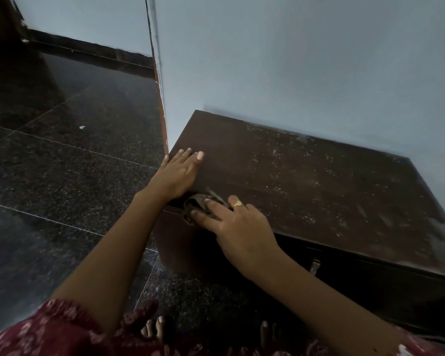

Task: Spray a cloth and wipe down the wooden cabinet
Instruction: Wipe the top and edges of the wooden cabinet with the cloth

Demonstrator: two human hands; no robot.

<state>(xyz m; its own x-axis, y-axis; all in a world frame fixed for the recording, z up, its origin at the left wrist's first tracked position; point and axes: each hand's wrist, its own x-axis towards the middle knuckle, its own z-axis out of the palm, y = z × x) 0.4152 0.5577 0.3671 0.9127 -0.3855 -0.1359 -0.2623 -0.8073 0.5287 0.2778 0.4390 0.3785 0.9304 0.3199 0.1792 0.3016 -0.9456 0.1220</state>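
Left hand (176, 173) lies flat, grip spread and empty, on the cabinet (306, 181); right hand (239, 227), grip uncurled, presses the cloth (194, 204) on its front edge.

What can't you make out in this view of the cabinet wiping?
Head view:
1. cloth, mostly covered by the right hand.
2. cabinet, right end cut off by the frame edge.
3. metal latch on its front, small and in shadow.
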